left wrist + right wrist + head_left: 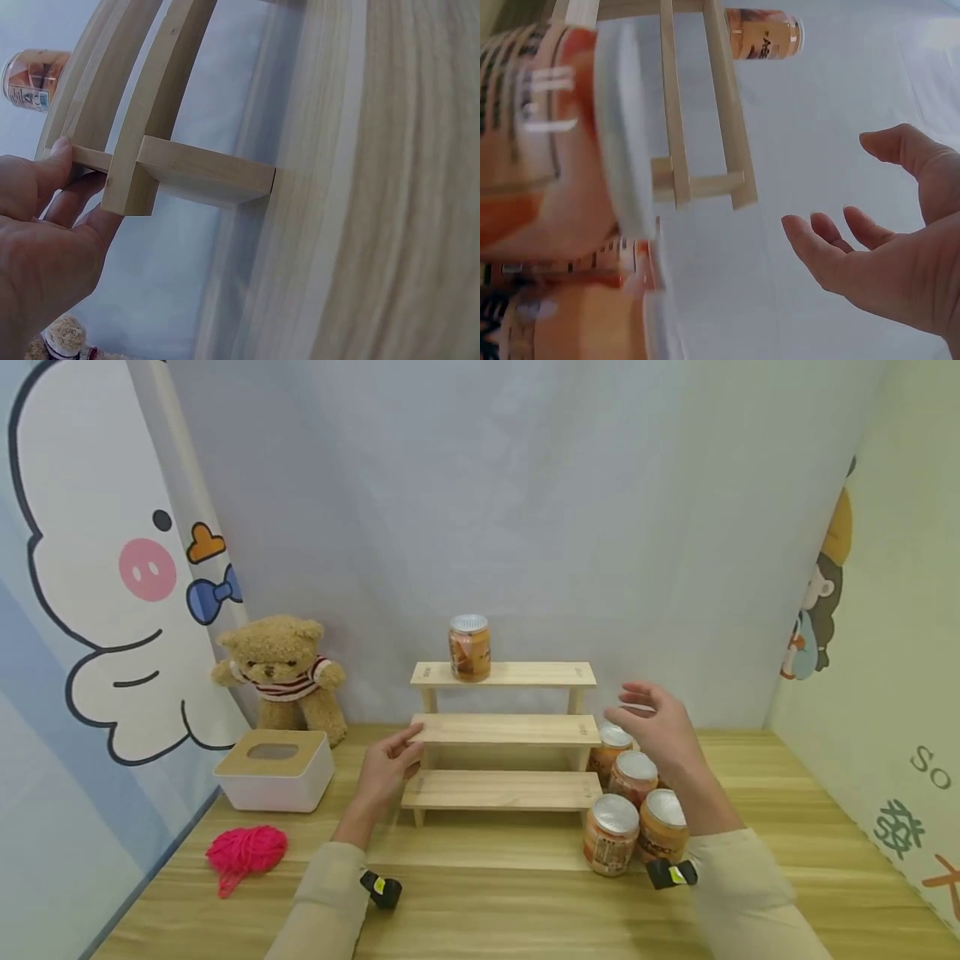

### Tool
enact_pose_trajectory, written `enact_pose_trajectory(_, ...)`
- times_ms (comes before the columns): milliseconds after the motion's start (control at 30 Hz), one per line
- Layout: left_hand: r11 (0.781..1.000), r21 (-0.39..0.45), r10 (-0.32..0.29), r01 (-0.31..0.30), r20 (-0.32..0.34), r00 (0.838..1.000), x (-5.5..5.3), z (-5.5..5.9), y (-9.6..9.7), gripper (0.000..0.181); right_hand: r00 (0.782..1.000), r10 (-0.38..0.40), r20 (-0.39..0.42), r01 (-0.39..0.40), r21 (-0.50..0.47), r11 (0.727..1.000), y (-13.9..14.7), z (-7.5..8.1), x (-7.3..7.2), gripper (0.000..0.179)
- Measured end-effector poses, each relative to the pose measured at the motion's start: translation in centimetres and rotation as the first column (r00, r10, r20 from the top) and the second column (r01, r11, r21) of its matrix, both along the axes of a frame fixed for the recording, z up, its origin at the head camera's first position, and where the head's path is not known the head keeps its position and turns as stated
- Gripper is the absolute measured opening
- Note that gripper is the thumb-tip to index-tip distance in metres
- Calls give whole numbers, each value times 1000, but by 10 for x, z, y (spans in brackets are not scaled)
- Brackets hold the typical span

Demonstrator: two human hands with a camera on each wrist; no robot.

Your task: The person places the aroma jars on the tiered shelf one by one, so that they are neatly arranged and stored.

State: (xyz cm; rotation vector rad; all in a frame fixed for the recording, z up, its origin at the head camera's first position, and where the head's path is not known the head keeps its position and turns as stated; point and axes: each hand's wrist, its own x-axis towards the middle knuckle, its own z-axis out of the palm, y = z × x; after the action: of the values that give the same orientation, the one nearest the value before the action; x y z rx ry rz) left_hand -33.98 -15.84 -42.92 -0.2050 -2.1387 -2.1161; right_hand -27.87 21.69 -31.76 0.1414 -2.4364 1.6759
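Note:
A three-tier wooden display stand [504, 728] stands on the table, with one orange-labelled can [470, 649] upright on the left part of its top tier. My left hand [385, 771] pinches the left end of the stand's middle tier; the left wrist view shows the thumb on one side of the wood and fingers on the other. Above the group of cans, my right hand [660, 727] hovers with fingers apart and nothing between them. Several silver-lidded cans, including a front one [611, 835], cluster at the stand's right end, one partly hidden by the right forearm.
At the left are a white tissue box [273, 772] with a wooden lid, a pink yarn skein [246, 853] and a teddy bear [281, 677] in a striped top. A pale curtain [525, 527] hangs behind the wooden table [480, 910]. Printed walls flank both sides.

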Motion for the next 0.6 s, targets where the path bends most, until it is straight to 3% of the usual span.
enact_pose_trajectory(167,1000,13,0,0,5,1000,0,-3,0,42,997,-75,-9,75,11,997,39,-19,4,72)
enact_pose_trajectory(367,1000,17,-17,17,5,1000,-2,-5,1,42,978,-206,34,206,-18,978,81,-40,-2,77)
enact_pose_trajectory(467,1000,21,-14,14,-3,1000,-3,-5,1,42,981,-187,54,187,2,982,90,-51,-11,81)
enact_pose_trajectory(600,1000,23,1,-1,-13,1000,-2,-6,-2,42,990,-108,88,103,60,993,93,-63,-25,88)
